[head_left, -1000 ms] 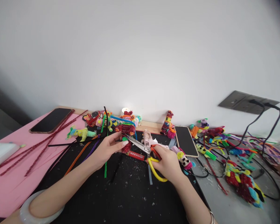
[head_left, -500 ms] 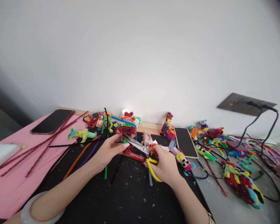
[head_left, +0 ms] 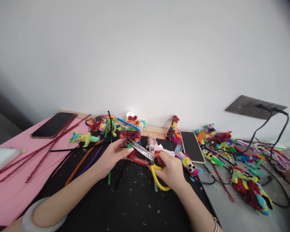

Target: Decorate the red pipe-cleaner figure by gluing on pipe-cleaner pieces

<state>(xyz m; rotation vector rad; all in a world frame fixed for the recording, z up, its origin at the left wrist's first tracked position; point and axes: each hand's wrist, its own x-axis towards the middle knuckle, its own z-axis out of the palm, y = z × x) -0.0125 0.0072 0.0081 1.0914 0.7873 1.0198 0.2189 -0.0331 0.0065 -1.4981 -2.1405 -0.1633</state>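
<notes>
My left hand pinches a small craft piece of red tinsel and green pipe cleaner over the black mat. My right hand grips scissors with yellow and red handles; the steel blades point left and up, with their tips at the craft piece. A white bangle sits on my left wrist. A pink glue gun lies just behind the scissors.
A phone lies on the pink sheet at the left, beside long red tinsel stems. A second phone lies right of centre. Pipe-cleaner figures, loose stems and black cables crowd the back and right.
The scissors and my right hand have shifted slightly, the blades closing in on the craft piece. My left hand keeps its hold in nearly the same spot.
</notes>
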